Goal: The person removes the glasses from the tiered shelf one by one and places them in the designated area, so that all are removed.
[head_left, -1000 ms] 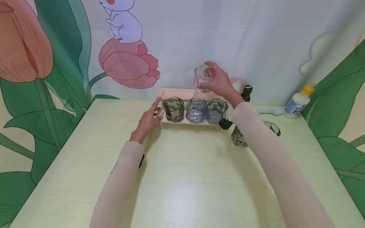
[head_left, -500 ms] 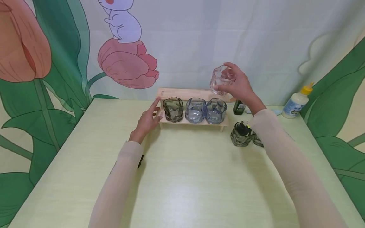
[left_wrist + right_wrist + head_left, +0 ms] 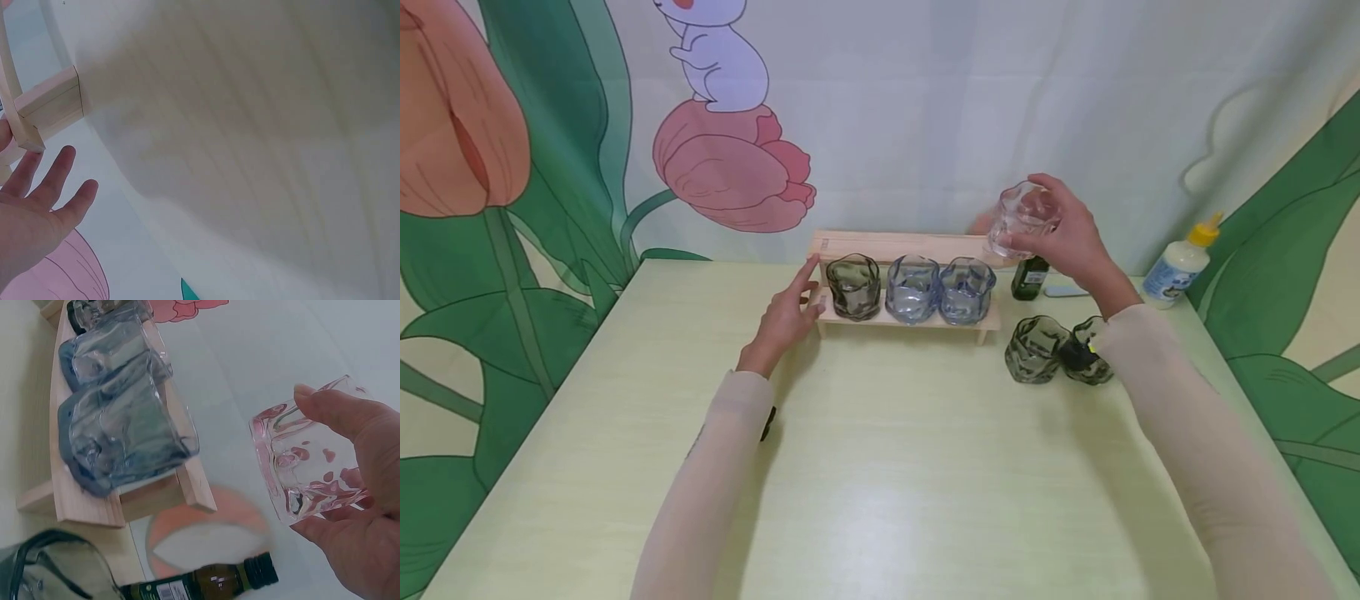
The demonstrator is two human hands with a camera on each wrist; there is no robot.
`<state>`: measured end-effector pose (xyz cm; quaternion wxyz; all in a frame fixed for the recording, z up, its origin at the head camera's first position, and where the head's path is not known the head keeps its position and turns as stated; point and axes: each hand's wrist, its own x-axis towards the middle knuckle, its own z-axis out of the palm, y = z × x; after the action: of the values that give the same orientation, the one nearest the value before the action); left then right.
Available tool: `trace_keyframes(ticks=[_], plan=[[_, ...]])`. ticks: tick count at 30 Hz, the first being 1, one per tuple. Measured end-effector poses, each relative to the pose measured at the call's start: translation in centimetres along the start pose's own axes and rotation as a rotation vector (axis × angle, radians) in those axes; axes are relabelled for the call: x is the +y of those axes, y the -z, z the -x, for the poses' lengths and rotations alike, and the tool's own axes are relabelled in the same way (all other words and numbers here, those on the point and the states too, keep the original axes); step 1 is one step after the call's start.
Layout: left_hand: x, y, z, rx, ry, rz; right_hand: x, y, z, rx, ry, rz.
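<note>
My right hand (image 3: 1078, 237) grips a clear wavy glass (image 3: 1017, 221) between thumb and fingers, raised beyond the right end of a two-tier wooden rack (image 3: 895, 244). In the right wrist view the same pinkish-looking glass (image 3: 306, 456) lies tilted sideways in the grip. My left hand (image 3: 785, 321) touches the rack's left end, several fingers extended. The left wrist view has those fingertips (image 3: 65, 156) beside the wooden end; the thumb is mostly cut off. On the rack's lower tier stand a smoky green glass (image 3: 853, 287) and two bluish glasses, one in the middle (image 3: 913, 292) and one right (image 3: 967, 292).
Two smoky glasses (image 3: 1036, 352) stand on the table right of the rack, one partly behind the right wrist's camera. Behind them are a dark green bottle (image 3: 1028, 279), a light blue utensil (image 3: 1065, 292) and a white bottle with a yellow nozzle (image 3: 1176, 267). A printed curtain backs the table (image 3: 880, 467).
My right hand has carried the clear glass rightward from above the rack and slightly lower, to near the dark bottle. The left hand stays at the rack's left end.
</note>
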<state>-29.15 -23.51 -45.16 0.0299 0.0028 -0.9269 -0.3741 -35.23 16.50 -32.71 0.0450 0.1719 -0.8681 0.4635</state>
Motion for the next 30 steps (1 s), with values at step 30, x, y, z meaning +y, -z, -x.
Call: trace_keyframes(ticks=[30], plan=[[0.0,-0.1,0.0,0.004,0.005,0.005,7.9,6.5,7.4,0.112,-0.205,0.073]])
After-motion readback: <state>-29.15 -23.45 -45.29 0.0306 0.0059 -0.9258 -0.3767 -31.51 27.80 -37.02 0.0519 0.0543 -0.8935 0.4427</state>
